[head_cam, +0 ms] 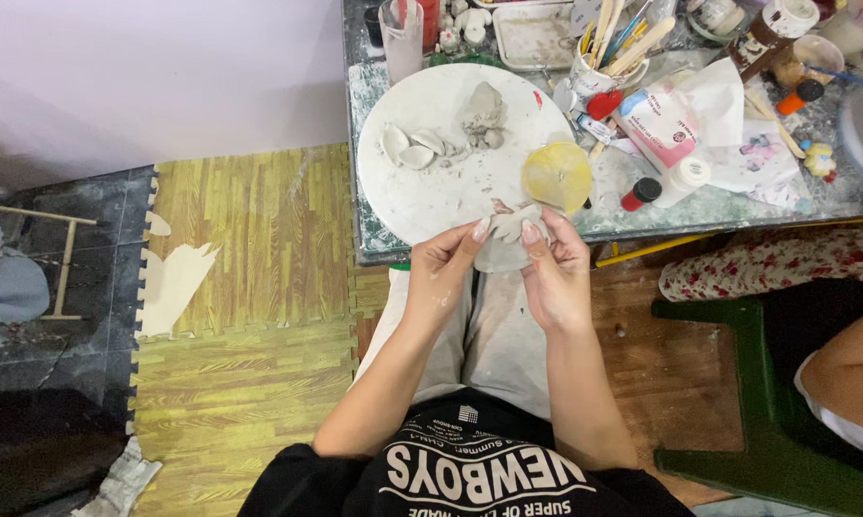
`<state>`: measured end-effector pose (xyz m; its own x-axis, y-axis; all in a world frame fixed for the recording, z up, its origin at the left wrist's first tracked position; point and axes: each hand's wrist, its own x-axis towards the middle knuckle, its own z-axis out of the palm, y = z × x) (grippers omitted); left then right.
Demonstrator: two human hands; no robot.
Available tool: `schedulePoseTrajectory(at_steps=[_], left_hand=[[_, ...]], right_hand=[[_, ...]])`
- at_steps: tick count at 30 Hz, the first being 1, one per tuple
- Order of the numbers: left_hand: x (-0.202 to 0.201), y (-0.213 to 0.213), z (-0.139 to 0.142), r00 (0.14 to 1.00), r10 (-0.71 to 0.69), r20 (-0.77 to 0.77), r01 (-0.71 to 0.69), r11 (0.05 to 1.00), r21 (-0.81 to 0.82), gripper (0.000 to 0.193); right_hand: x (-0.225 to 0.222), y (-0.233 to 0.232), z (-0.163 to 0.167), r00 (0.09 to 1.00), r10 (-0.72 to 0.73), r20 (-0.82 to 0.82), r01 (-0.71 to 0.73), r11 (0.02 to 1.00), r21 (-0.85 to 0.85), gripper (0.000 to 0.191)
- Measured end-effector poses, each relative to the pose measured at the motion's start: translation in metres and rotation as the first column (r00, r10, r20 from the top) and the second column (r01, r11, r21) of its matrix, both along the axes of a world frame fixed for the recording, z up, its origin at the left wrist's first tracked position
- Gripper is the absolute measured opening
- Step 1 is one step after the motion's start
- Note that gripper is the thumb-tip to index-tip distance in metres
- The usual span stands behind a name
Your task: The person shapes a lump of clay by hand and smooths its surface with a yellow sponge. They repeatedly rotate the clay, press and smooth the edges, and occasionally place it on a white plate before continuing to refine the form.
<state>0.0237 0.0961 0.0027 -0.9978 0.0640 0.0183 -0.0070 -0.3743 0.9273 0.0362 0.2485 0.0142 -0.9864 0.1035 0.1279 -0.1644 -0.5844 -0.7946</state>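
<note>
Both hands meet at the near edge of the table, pinching one small pale piece of clay [514, 224] between the fingertips. My left hand [445, 265] grips its left side, my right hand [552, 266] its right side. Just beyond sits a round white board [450, 182] with a grey lump of clay [484, 110] and several flat petal-like clay pieces [414, 146]. A yellow sponge [557, 176] lies at the board's right edge.
The marbled table [728, 196] is crowded with a cup of tools [605, 59], squeeze bottles [682, 178], tissue, a tray and jars. Another person in floral trousers [785, 263] sits at right on a green stool [738, 383]. Foam floor mats [249, 287] lie left.
</note>
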Motion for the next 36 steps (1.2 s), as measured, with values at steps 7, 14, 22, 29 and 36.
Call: schedulePoseTrajectory(at_steps=[7, 14, 22, 29, 36], left_hand=[[0.004, 0.000, 0.020, 0.995, 0.069, -0.073, -0.068, 0.998, 0.010, 0.028], [0.012, -0.007, 0.044, 0.891, 0.166, -0.423, -0.320, 0.889, -0.326, 0.017], [0.008, -0.018, 0.059, 0.868, 0.078, -0.490, -0.354, 0.791, -0.499, 0.013], [-0.002, -0.025, 0.050, 0.982, 0.003, -0.188, -0.067, 0.939, -0.337, 0.019], [0.000, -0.022, 0.042, 0.986, -0.021, -0.165, -0.029, 0.955, -0.296, 0.021]], right_hand=[[0.002, 0.001, -0.010, 1.000, -0.011, -0.012, 0.010, 0.997, -0.072, 0.027], [0.000, 0.002, -0.020, 0.999, -0.037, -0.013, 0.037, 0.999, -0.023, 0.032], [0.004, -0.001, 0.001, 0.998, 0.045, -0.044, -0.042, 0.997, 0.061, 0.034], [0.006, -0.001, 0.017, 0.992, 0.126, 0.029, -0.126, 0.992, -0.003, 0.033], [0.007, -0.005, 0.017, 0.994, 0.105, 0.016, -0.105, 0.993, 0.060, 0.033]])
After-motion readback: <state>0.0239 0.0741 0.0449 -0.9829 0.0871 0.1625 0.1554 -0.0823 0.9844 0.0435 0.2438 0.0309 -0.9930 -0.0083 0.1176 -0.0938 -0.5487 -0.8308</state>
